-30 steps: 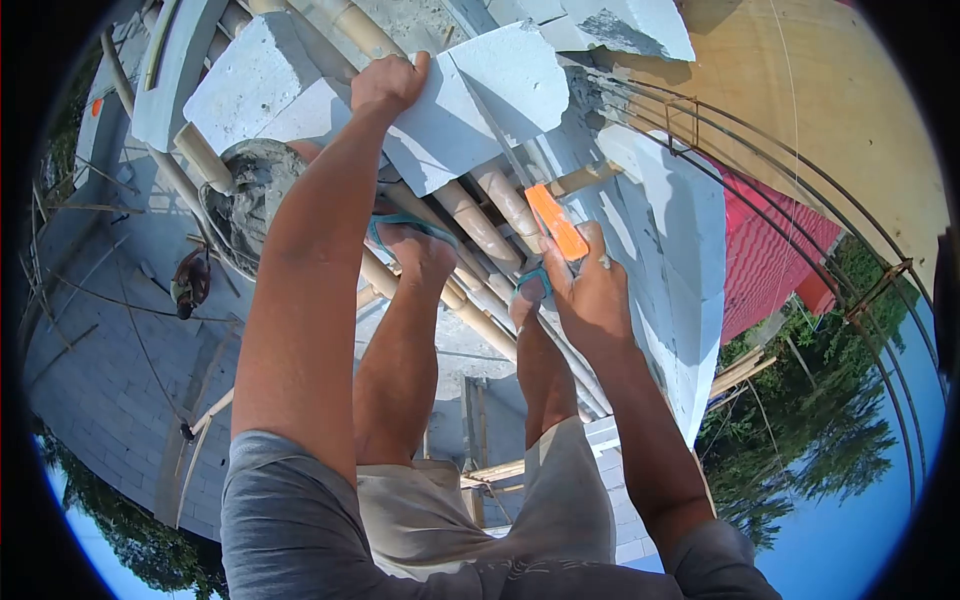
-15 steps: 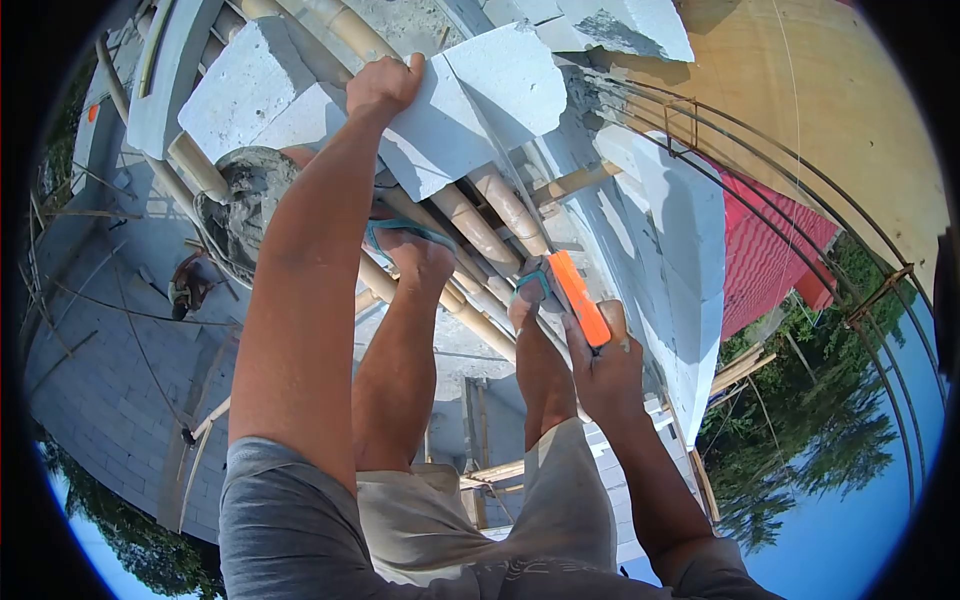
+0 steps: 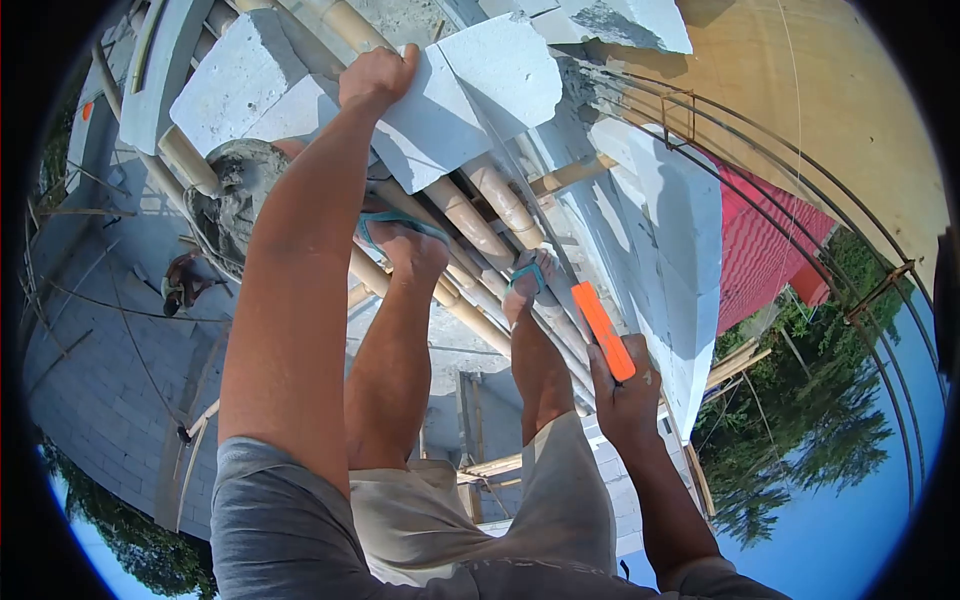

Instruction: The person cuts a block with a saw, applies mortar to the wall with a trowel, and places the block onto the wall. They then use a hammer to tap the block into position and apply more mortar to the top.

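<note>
Bamboo poles [image 3: 465, 222] are seen beneath white block [image 3: 425, 135]. Block edge is held by curled left hand [image 3: 378, 76]; orange-handled saw [image 3: 604, 332] is gripped in right hand [image 3: 630, 388], blade at block.

Illumination is bright daylight under blue sky [image 3: 800, 540], with hard-edged shadows across the white blocks [image 3: 430, 120]; wide-angle distortion bends the outer scene, the corners go black, and distant trees [image 3: 800, 420] lack fine detail.

The handle [image 3: 603, 331] is bright orange; the blocks [image 3: 425, 120] are white.
</note>
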`<state>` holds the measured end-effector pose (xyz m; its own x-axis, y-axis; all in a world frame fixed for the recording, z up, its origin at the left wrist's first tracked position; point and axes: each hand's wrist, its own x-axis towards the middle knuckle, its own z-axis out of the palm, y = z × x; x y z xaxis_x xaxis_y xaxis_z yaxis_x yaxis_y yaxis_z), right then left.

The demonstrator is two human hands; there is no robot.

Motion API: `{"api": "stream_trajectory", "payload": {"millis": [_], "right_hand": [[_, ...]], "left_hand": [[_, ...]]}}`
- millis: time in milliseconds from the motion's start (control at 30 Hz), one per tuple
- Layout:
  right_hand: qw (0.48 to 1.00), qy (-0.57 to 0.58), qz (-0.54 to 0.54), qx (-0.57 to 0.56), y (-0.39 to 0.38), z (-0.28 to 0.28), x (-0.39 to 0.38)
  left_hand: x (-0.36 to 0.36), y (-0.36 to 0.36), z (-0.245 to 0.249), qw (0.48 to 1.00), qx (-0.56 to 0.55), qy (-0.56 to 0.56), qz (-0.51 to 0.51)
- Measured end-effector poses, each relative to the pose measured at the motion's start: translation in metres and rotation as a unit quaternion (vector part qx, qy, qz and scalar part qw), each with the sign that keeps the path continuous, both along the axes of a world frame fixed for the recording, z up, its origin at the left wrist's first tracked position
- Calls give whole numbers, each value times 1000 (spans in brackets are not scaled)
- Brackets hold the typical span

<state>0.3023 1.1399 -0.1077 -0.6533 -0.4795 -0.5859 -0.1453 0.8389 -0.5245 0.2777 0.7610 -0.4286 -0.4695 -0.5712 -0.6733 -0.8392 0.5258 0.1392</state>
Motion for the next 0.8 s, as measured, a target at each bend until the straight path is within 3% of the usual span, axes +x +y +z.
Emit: {"api": "stream_trajectory", "payload": {"millis": [100, 167, 200, 333, 400, 467, 500, 567, 600, 633, 667, 733, 800], "right_hand": [[996, -27, -75, -32, -16, -50, 9], [994, 71, 19, 78, -67, -135, -11], [996, 50, 9, 74, -98, -150, -27], [994, -25, -7, 103, -80, -97, -41], [1000, -2, 5, -22, -10, -42, -22], [997, -30, -8, 66, 19, 6, -10], [997, -45, -12, 69, 17, -2, -2], [997, 51, 27, -49, -5, -61, -3], [999, 15, 5, 36, -34, -101, -12], [990, 85, 29, 110, -70, -135, -19], [991, 68, 25, 110, -94, -147, -25], [991, 58, 21, 117, -97, -134, -36], [994, -56, -15, 87, -60, -86, -33]], "left_hand": [[9, 6, 4, 1000, 10, 3, -11], [0, 3, 13, 1000, -6, 20, -16], [-1, 4, 17, 1000, -14, 9, -15], [3, 4, 6, 1000, -25, 7, 9], [-4, -6, 1, 999, -27, 23, 15], [7, 5, -8, 1000, -9, 11, 9], [11, 3, -11, 1000, -11, 15, -8], [9, 0, -14, 999, -31, 26, -22], [4, 0, -7, 999, -37, 32, -20], [3, 6, 2, 999, -36, 17, -14], [4, 7, 9, 999, -37, -1, -8], [5, 2, 9, 1000, -27, 3, 3], [0, 3, 8, 1000, -18, 12, 15]]}}
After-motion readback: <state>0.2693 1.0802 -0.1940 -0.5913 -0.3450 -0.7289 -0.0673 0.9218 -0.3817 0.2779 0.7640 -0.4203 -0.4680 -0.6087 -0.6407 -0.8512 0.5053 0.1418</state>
